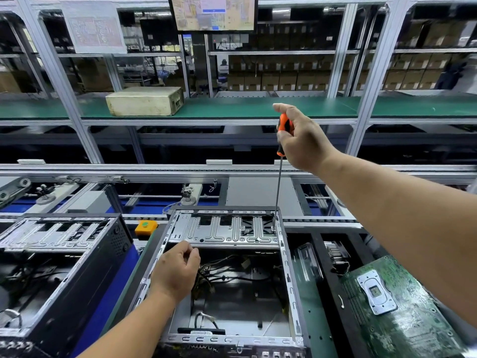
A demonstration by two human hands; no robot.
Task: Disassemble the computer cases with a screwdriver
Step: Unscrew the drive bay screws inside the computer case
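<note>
- Right hand (302,138) wraps its fingers round the orange handle of the screwdriver (283,133), which stands nearly upright with its long shaft reaching down.
- Its tip meets the far right corner of the open computer case (227,275), on the silver drive bracket (224,229) (the screw itself is too small to make out).
- Left hand (178,270) hovers over the case's left wall, fingers loosely curled, holding nothing.
- Left of the case sits a second case (59,259); right of it lies a green motherboard (402,306); beyond it, on a green shelf, a beige box (144,100).
</note>
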